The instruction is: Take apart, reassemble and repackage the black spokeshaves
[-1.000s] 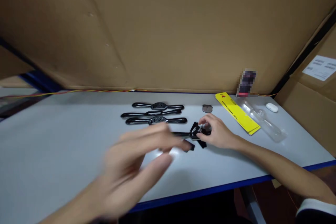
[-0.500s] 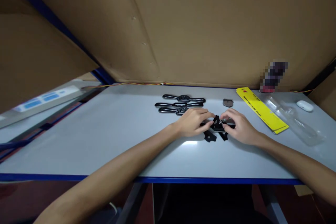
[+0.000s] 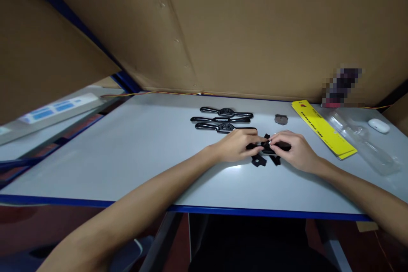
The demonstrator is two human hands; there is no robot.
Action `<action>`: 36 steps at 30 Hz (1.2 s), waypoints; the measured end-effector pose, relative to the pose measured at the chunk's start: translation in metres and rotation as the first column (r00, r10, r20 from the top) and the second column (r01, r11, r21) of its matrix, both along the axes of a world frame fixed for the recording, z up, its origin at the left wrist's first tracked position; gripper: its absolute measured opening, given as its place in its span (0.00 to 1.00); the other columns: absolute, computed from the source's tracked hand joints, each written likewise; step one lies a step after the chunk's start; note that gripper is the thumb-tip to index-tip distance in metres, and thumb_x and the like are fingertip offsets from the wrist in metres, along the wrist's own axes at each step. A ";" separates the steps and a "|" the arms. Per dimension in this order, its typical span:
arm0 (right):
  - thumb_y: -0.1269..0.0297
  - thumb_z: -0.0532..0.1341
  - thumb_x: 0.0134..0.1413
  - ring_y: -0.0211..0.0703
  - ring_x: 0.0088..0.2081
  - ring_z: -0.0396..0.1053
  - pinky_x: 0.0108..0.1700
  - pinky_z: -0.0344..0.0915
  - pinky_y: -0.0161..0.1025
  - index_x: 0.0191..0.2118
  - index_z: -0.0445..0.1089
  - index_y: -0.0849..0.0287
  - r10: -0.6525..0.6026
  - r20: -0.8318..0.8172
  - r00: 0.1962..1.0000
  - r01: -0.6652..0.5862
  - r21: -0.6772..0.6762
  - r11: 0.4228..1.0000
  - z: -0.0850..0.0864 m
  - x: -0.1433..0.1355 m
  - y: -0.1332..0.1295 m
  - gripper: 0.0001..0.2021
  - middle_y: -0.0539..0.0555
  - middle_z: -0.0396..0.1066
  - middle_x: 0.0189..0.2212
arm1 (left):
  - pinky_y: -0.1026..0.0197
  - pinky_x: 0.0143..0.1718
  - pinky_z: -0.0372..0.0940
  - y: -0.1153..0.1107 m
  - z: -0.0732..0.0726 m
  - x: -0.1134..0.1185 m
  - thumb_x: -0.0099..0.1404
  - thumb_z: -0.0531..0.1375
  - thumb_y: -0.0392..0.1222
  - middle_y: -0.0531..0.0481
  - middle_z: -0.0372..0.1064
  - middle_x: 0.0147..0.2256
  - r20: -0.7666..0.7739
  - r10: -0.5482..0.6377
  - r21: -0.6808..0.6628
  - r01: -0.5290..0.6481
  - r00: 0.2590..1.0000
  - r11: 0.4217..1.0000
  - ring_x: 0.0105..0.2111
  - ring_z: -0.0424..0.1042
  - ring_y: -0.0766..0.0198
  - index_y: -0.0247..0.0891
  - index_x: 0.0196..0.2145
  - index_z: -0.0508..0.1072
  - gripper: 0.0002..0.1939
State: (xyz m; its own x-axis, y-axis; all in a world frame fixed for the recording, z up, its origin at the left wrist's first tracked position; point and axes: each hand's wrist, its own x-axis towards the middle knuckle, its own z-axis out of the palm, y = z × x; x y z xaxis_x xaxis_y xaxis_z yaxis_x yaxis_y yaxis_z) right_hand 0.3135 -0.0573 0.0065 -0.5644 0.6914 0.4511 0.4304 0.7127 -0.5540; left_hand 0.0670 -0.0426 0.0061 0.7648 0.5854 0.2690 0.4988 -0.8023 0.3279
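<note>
Between my hands, low over the table, is a black spokeshave (image 3: 266,148), partly covered by my fingers. My left hand (image 3: 237,145) pinches its left side between thumb and fingers. With thumb and fingertips closed, my right hand (image 3: 296,149) grips a small shiny part, seemingly a screw, at the middle of the tool. Flat black metal plates (image 3: 259,161) lie just below the tool. Beyond my left hand, more black spokeshaves (image 3: 225,112) rest in a stacked row. A dark grey plate (image 3: 281,119) lies beyond my right hand.
Yellow printed cards (image 3: 323,129) lie on the right, beside a clear plastic package (image 3: 366,146) and a white earphone case (image 3: 378,126). A cardboard wall (image 3: 242,34) closes off the back. The table's blue edge (image 3: 239,211) runs along the front.
The view has shifted slightly, moving the whole scene a little up and right. Both hands stay on the spokeshave; my right fingertips have changed position slightly around the small shiny part.
</note>
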 end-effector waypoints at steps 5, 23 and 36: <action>0.70 0.61 0.62 0.47 0.41 0.75 0.46 0.71 0.48 0.41 0.75 0.55 -0.009 0.029 1.000 0.006 0.101 0.995 -0.004 0.000 0.000 0.06 0.55 0.79 0.38 | 0.62 0.34 0.60 0.000 0.000 0.000 0.76 0.51 0.50 0.47 0.69 0.35 0.001 0.003 -0.010 -0.003 1.000 1.000 0.32 0.68 0.63 0.38 0.56 0.76 0.22; 0.70 0.61 0.63 0.50 0.44 0.77 0.48 0.71 0.53 0.42 0.79 0.54 0.011 0.042 0.999 -0.018 0.168 0.986 -0.012 0.001 0.003 0.09 0.56 0.81 0.41 | 0.63 0.34 0.61 0.000 0.000 0.001 0.75 0.52 0.60 0.46 0.70 0.37 -0.017 0.008 -0.030 -0.008 1.000 1.000 0.33 0.69 0.62 0.36 0.60 0.73 0.29; 0.75 0.56 0.63 0.46 0.39 0.75 0.43 0.74 0.47 0.47 0.78 0.56 0.059 0.085 0.995 -0.077 0.231 0.970 -0.005 0.002 0.002 0.15 0.56 0.80 0.38 | 0.63 0.34 0.61 -0.003 0.001 0.001 0.76 0.52 0.56 0.47 0.69 0.35 -0.018 0.013 -0.025 -0.013 1.000 1.000 0.32 0.69 0.62 0.38 0.55 0.77 0.24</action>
